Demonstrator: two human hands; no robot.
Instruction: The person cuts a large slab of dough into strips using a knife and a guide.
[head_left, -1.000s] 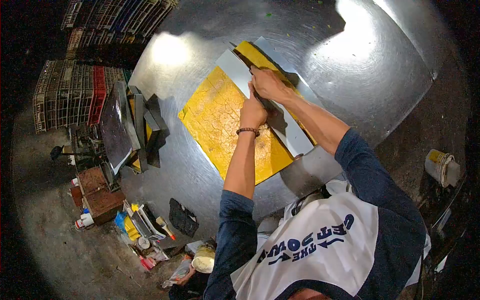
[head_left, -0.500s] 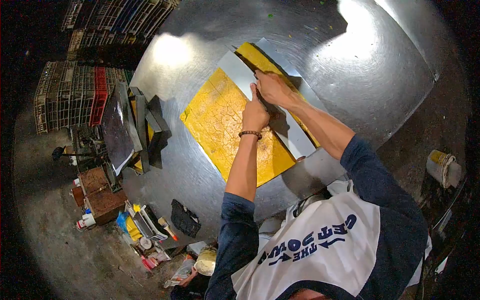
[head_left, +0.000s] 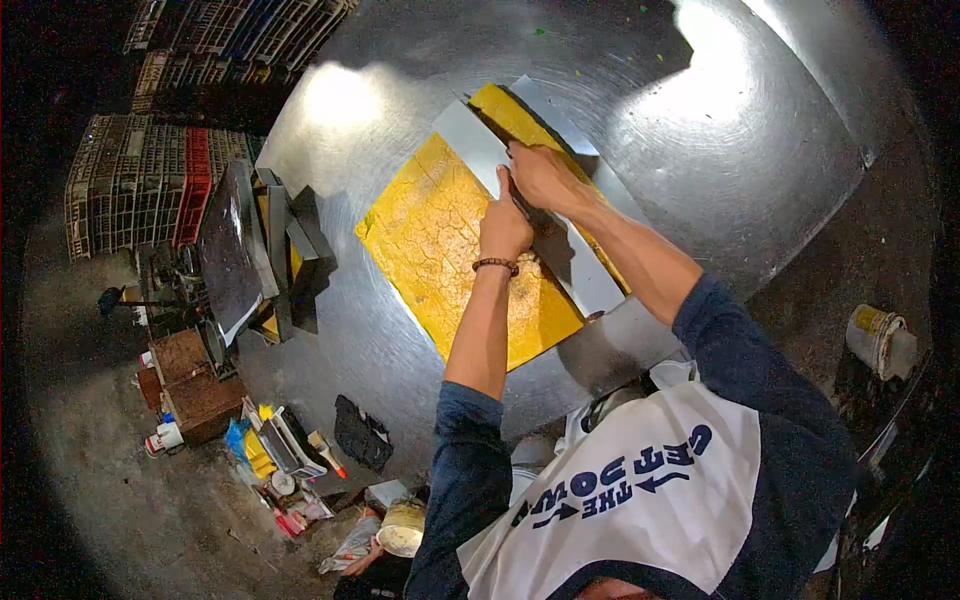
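Observation:
A yellow slab (head_left: 465, 270) with a cracked-looking surface lies on the metal table, a grey strip (head_left: 597, 290) along its right side. Beyond a dark gap runs a narrower yellow strip (head_left: 510, 115), with a grey sheet (head_left: 540, 98) by its far edge. My left hand (head_left: 505, 230), a beaded bracelet at the wrist, presses down where slab and grey strip meet, one finger stretched forward. My right hand (head_left: 548, 180) is closed over the gap beside the narrow yellow strip. Whatever it grips is hidden under the fingers.
Grey-edged panels (head_left: 275, 255) lean in a stack at the table's left. Below them are a brush (head_left: 327, 453), a black cloth-like item (head_left: 362, 433) and a brown box (head_left: 190, 385). Crates (head_left: 130, 185) are piled behind. Another person's hand (head_left: 365, 560) is near a bucket (head_left: 402, 528).
The view has shifted slightly, so everything sits a little further left. Both hands keep nearly the same place on the slab and strips.

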